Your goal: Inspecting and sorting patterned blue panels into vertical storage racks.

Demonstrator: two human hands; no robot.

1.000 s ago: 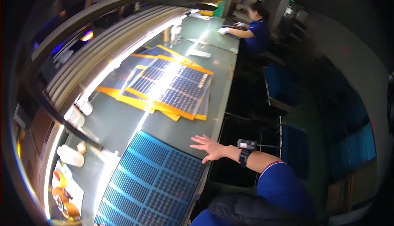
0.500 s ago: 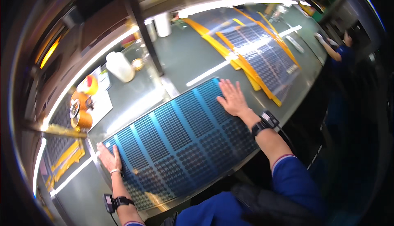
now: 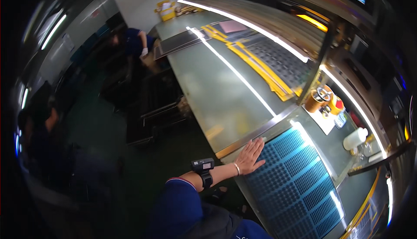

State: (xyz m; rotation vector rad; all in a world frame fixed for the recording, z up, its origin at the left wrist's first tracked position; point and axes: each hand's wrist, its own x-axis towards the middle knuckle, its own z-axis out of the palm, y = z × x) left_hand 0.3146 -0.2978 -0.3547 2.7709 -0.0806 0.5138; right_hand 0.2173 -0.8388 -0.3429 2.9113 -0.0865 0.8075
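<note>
A large rectangular blue panel with a dark grid of small repeated shapes lies flat on the greenish bench top at lower right. My left hand rests at the panel's near left corner, its fingers stretched out and the palm down. A thin bracelet circles that wrist, and a black strapped device sits further up the forearm. My right hand is outside the picture.
Orange tape rolls and a white bottle stand beyond the panel. Patterned sheets with yellow edging lie farther along. A metal post rises from the bench. One co-worker stands at the far left end near dark flat sheets.
My view has swung left along the bench, so the panel now appears at lower right. My right hand has left the picture; my left stays flat at the panel's corner.
</note>
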